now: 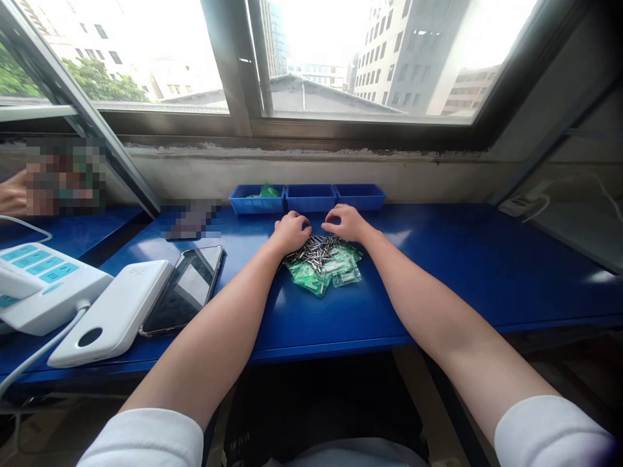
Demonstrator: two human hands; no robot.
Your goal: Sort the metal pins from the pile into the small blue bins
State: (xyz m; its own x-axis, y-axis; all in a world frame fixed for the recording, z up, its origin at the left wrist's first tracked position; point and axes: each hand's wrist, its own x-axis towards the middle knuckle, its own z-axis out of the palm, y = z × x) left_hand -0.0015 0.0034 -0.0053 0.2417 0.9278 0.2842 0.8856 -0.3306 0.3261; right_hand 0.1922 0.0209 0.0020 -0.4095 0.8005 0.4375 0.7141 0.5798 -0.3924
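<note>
My left hand (293,232) is over the left back edge of a pile of small metal pins (318,251), its fingers curled and its thumb close to the forefinger. Across from it, my right hand (347,224) bends thumb and forefinger toward each other in a near ring at the pile's right back edge. Anything between the fingertips of either hand is too small to make out. Under and in front of the loose pins lie green-tinted clear plastic bags (311,280), some with small parts inside.
Behind my hands stand blue bins: the left bin (257,200) holds green plastic, beside a middle bin (311,198) and a right bin (361,197). At left lie a phone (187,288), white power bank (114,311) and power strip (51,279). Another person's hand (13,193) shows far left.
</note>
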